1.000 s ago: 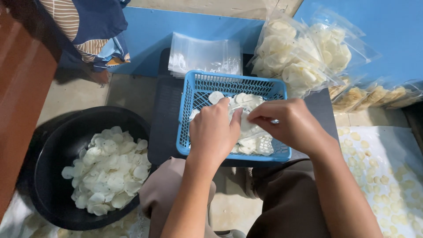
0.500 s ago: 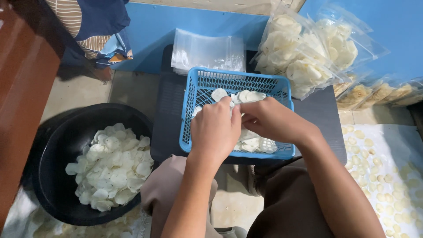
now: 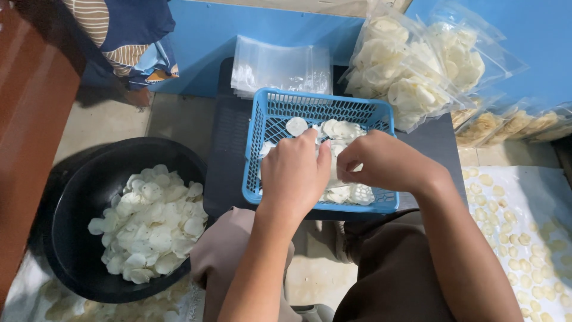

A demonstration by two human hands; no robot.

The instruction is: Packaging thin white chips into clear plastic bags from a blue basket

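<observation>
My left hand (image 3: pixel 292 176) and my right hand (image 3: pixel 384 161) meet over a blue plastic basket (image 3: pixel 322 98) that stands on a black stand (image 3: pixel 226 149). Inside the basket lies a clear plastic bag of white round chips (image 3: pixel 341 130). The fingertips of both hands pinch the bag's near edge, thumbs and forefingers close together. My hands hide most of the bag.
A black basin (image 3: pixel 77 185) with loose white chips (image 3: pixel 149 223) sits at the left. Empty clear bags (image 3: pixel 280 68) are stacked behind the basket. Filled chip bags (image 3: pixel 417 65) lean on the blue wall, yellowish ones (image 3: pixel 506 128) beside them. More chips lie on a white sheet (image 3: pixel 524 238) at the right.
Both hands stayed on the bag in the basket. My right hand's fingers shifted slightly along the bag's edge toward the left hand, then a little apart again.
</observation>
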